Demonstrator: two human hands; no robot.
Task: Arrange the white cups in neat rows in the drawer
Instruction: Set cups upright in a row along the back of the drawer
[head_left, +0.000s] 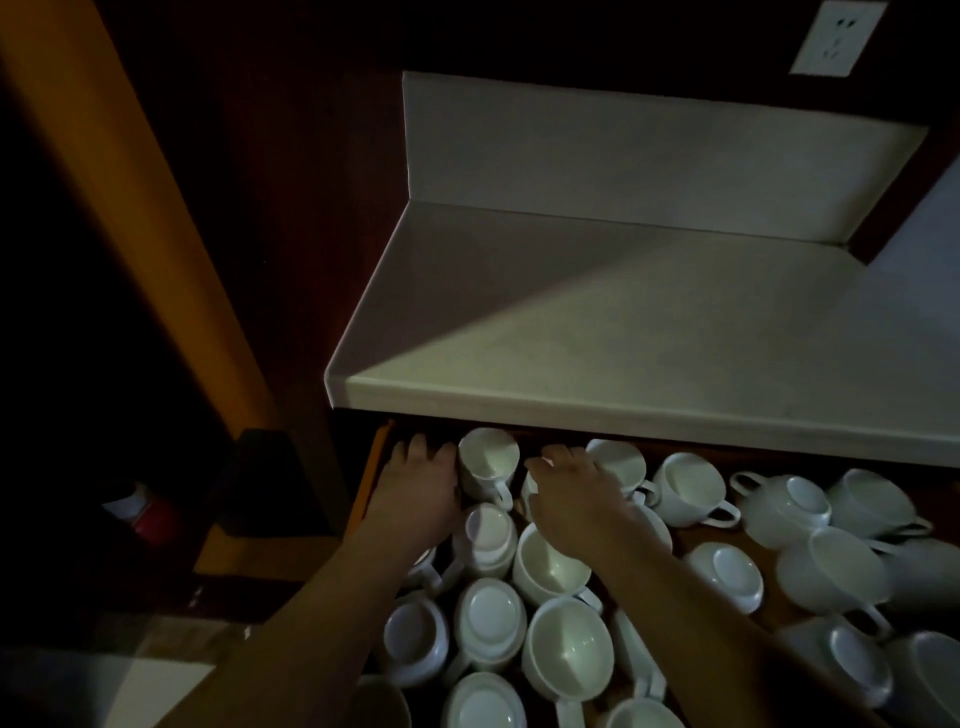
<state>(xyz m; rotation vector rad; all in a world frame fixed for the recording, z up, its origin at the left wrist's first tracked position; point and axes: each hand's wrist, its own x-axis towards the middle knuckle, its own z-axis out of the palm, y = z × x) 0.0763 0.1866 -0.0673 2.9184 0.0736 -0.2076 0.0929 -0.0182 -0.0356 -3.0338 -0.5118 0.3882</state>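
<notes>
Fig.: Open drawer (375, 470) of white cups (566, 654) under a pale countertop (597, 332), both hands reaching to the back-left corner; dim light.

L to R: dark wall w/ an orange-brown vertical strip (135, 208); countertop w/ a low backsplash (649, 156), lit diagonally on its R half; wall outlet (837, 37) top R. Drawer is pulled out just below the counter edge, wood side visible at L. Cups are glossy white w/ loop handles, crowded w/o clear rows; some upright, some inverted showing base rings, some tipped. Left hand (422, 488): fingers loosely spread, resting beside an upright cup (488, 462) at the back, touching its L side. Right hand (574, 493): fingers curled over a cup (618, 460) near the back; exact grip cannot be told.
</notes>
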